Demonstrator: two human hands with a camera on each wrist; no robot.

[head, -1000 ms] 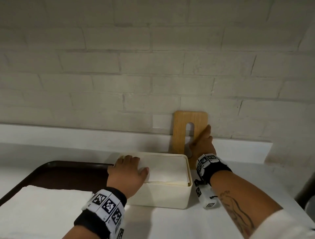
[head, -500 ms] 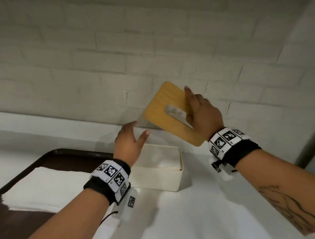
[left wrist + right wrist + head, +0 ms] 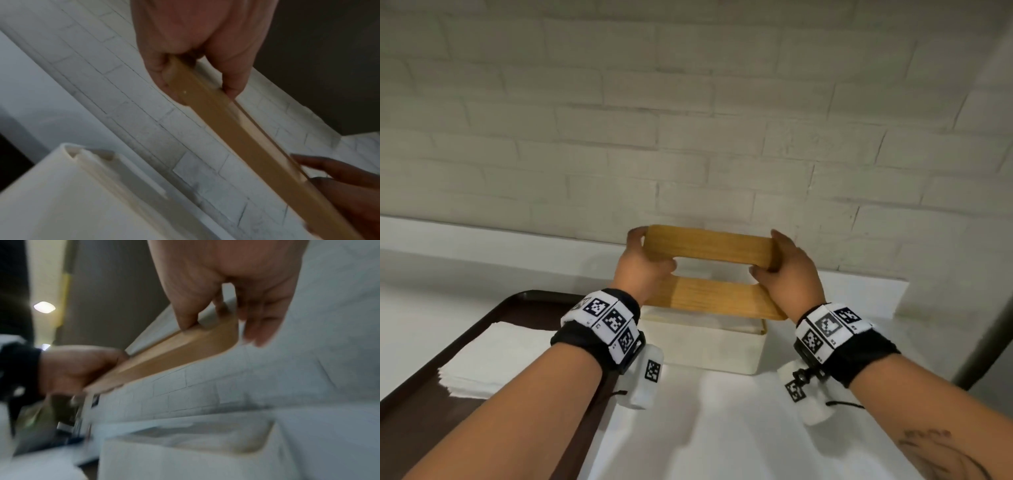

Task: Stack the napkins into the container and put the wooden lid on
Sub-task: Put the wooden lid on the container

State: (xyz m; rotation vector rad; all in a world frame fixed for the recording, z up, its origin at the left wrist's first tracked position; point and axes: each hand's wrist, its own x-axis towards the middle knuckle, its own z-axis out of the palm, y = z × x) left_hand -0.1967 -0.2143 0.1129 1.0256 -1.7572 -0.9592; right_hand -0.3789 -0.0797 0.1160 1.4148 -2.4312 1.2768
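Note:
The wooden lid (image 3: pixel 709 246), a flat board with a long slot, hangs level just above the white container (image 3: pixel 717 349). My left hand (image 3: pixel 645 267) grips its left end and my right hand (image 3: pixel 782 270) grips its right end, thumbs near the slot. White napkins (image 3: pixel 702 320) show inside the container under the lid's near edge. From the left wrist, the lid (image 3: pixel 222 116) runs edge-on between thumb and fingers, above the container's corner (image 3: pixel 68 151). From the right wrist, the lid (image 3: pixel 185 350) is pinched at its end.
A dark brown tray (image 3: pixel 493 311) lies left of the container with a stack of white napkins (image 3: pixel 493 356) on it. A white brick wall (image 3: pixel 688 120) and a raised ledge (image 3: pixel 482 236) stand close behind. The white counter (image 3: pixel 722 428) spreads in front.
My right hand took the lid from against the wall, lifted it and turned it flat. My left hand left the napkins in the container and took the lid's left end.

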